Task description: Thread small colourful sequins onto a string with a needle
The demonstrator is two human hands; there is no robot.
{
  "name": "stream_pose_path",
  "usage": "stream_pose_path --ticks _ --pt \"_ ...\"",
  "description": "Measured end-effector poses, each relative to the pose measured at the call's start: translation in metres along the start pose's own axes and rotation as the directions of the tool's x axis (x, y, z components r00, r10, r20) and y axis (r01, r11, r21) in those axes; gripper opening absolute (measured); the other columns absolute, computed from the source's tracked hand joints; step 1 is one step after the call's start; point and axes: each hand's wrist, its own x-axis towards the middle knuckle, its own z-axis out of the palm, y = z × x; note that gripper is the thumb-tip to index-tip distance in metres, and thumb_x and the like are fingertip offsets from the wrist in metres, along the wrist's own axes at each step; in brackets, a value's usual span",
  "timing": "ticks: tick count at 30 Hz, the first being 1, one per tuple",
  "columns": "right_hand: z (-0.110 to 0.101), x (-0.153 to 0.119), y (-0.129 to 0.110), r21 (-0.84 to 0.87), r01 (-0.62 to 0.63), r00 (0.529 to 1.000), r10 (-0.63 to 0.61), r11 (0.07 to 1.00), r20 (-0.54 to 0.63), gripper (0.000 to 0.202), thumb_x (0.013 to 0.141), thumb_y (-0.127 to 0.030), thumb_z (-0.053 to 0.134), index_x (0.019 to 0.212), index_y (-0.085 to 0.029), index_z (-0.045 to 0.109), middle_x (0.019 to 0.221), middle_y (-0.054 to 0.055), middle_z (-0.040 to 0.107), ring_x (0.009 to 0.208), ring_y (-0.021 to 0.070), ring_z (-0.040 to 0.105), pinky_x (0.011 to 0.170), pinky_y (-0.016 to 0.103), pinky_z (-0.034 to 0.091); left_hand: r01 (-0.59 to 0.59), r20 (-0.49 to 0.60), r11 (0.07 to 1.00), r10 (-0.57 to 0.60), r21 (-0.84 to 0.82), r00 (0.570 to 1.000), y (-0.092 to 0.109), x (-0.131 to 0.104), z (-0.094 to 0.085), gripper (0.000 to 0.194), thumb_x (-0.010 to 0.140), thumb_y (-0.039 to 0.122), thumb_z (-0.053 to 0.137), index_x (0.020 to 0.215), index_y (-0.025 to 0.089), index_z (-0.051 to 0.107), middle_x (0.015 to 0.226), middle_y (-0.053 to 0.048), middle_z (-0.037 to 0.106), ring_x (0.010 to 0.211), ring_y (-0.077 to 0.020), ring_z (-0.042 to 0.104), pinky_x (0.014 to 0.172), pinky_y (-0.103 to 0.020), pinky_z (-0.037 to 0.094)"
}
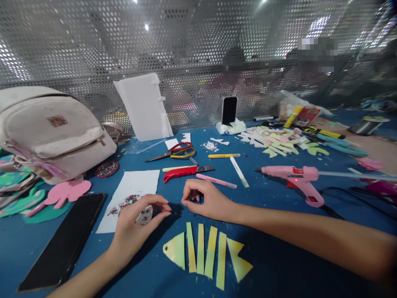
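Note:
My left hand (139, 217) is held over the edge of a white sheet (136, 178) bearing a heap of small coloured gems (128, 202). Its fingers curve, with a slight gap between thumb and fingertips, and a speckled white patch shows through the hand. My right hand (209, 200) is closed in a pinch opposite it; anything tiny between those fingertips is too small to make out. Below both hands lies a yellow-green foam fish in pieces: a head (176, 250) with a hole for an eye, several separate strips (200, 250) and a notched tail (239, 260).
Red-handled scissors (173, 152), a red cutter (186, 171) and markers (217, 181) lie beyond my hands. A pink glue gun (294, 180) with a cable is at right. A black phone (65, 244), a backpack (56, 132) and foam scraps (276, 140) surround the work area.

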Motion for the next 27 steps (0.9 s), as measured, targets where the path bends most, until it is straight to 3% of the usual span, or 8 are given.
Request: stream_pose_path --ticks 8,13,18,23,27 --pt "-0.001 -0.001 -0.001 -0.017 0.021 0.999 -0.022 1.000 -0.030 0.010 0.087 -0.012 0.064 0.082 -0.019 0.059 0.082 -0.001 0.060 0.072 0.0114 0.054 0.065 0.024 0.043 -0.020 0.033 0.994 0.017 0.105 0.999 0.000 0.003 -0.003 0.005 0.093 0.021 0.067 0.097 0.024 0.067 0.085 0.001 0.076 0.074 -0.0135 0.071 0.073 -0.022 0.057" --pt "-0.002 0.000 -0.003 0.017 0.017 0.999 -0.016 1.000 -0.035 0.009 0.088 -0.013 0.064 0.082 -0.018 0.059 0.083 -0.001 0.062 0.071 0.0106 0.054 0.064 0.023 0.044 -0.024 0.110 0.981 0.003 0.192 0.994 -0.026 0.021 -0.035 0.008 0.093 0.025 0.063 0.094 0.025 0.071 0.093 0.000 0.077 0.084 -0.0165 0.072 0.079 -0.025 0.054" --pt "-0.002 0.000 -0.006 0.042 0.009 1.000 -0.008 0.999 -0.028 0.008 0.089 -0.014 0.063 0.083 -0.018 0.060 0.084 -0.001 0.062 0.072 0.0105 0.056 0.064 0.023 0.045 0.013 0.177 0.962 -0.064 0.274 0.982 -0.056 0.035 -0.063 0.014 0.092 0.034 0.063 0.094 0.023 0.071 0.092 -0.002 0.078 0.081 -0.0194 0.074 0.075 -0.025 0.055" --pt "-0.003 0.001 -0.007 0.045 0.010 0.999 -0.009 0.999 -0.031 0.009 0.089 -0.013 0.063 0.082 -0.018 0.060 0.084 0.000 0.063 0.072 0.0106 0.056 0.064 0.023 0.045 0.004 0.227 0.952 -0.076 0.306 0.971 -0.064 0.036 -0.069 0.018 0.093 0.039 0.062 0.097 0.023 0.070 0.094 -0.003 0.078 0.082 -0.0197 0.074 0.076 -0.026 0.054" --pt "-0.003 0.001 -0.007 0.043 0.000 1.000 0.001 0.999 -0.024 0.009 0.089 -0.014 0.062 0.082 -0.018 0.060 0.084 0.000 0.063 0.072 0.0107 0.056 0.064 0.024 0.045 -0.031 0.305 0.959 -0.059 0.283 0.950 -0.064 0.037 -0.068 0.016 0.093 0.037 0.063 0.086 0.023 0.068 0.087 -0.001 0.075 0.079 -0.0174 0.071 0.074 -0.024 0.053"
